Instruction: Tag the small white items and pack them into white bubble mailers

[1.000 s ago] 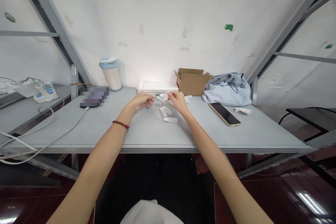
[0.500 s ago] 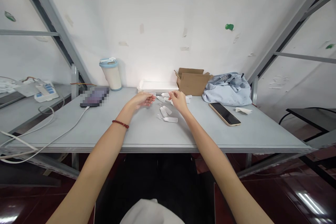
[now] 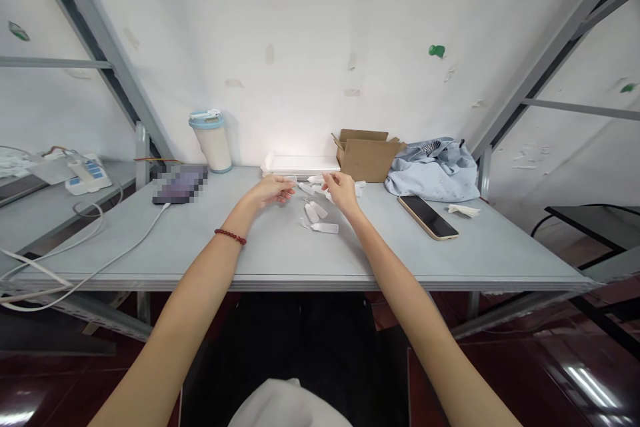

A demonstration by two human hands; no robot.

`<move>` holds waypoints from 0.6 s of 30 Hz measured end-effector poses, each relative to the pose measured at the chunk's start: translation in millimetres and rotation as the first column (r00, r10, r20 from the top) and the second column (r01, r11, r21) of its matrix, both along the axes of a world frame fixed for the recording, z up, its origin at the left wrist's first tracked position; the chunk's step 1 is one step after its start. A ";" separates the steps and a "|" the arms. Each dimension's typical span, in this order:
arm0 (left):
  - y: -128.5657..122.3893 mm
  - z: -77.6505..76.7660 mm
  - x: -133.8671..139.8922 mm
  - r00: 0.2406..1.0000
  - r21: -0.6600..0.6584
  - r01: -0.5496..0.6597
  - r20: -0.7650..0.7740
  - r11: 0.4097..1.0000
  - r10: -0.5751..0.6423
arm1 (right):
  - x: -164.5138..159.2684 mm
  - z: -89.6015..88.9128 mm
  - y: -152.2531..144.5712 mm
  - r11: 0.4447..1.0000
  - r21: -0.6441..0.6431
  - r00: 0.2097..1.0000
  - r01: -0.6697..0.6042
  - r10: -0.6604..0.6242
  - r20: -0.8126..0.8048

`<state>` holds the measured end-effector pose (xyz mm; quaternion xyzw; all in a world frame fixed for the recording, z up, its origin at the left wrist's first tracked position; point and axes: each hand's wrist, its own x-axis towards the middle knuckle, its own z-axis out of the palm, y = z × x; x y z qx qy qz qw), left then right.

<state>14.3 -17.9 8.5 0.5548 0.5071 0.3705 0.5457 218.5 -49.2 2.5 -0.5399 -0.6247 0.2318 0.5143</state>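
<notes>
My left hand (image 3: 273, 191) is closed, its thumb and fingers pinching a small, flat, translucent white piece (image 3: 291, 179). To its right, my right hand (image 3: 341, 192) also makes a pinch. Whatever is between those fingertips is too small to make out. Between and in front of the hands lie several similar whitish pieces with narrow ends. The nearest piece (image 3: 325, 228) rests sideways on the table, a thin loop or strand at its left end. Two more (image 3: 315, 211) lie side by side just behind it. Others are partly hidden by my right hand.
Behind my hands are a flat white box or stack (image 3: 300, 164) and an open cardboard box (image 3: 367, 159). A bluish cloth (image 3: 434, 173), a phone (image 3: 429, 217) and a crumpled tissue (image 3: 463, 211) lie right. A cup (image 3: 213, 143) and a cabled, pixelated device (image 3: 180, 185) are left.
Both hands stay almost in place. My right hand has shifted very slightly to the right, and the fingers of my left hand have moved a little.
</notes>
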 end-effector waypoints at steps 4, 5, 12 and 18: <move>0.4 -1.4 0.1 0.999 0.031 0.042 -0.001 0.999 -0.042 | 0.3 -1.8 1.3 1.000 -0.009 1.000 -0.008 0.008 -0.018; 0.3 -1.1 0.2 0.999 0.033 0.042 0.000 0.999 -0.042 | 0.2 -2.1 1.5 1.000 -0.009 1.000 -0.014 0.014 -0.021; -1.3 2.6 -1.7 0.997 0.011 0.077 0.022 0.997 -0.077 | 0.1 -2.9 2.7 1.000 -0.003 1.000 -0.022 0.022 -0.015; -0.2 2.7 -1.5 0.998 0.009 0.047 0.047 0.999 -0.048 | 0.9 -3.0 2.1 1.000 -0.010 1.000 -0.021 0.020 -0.020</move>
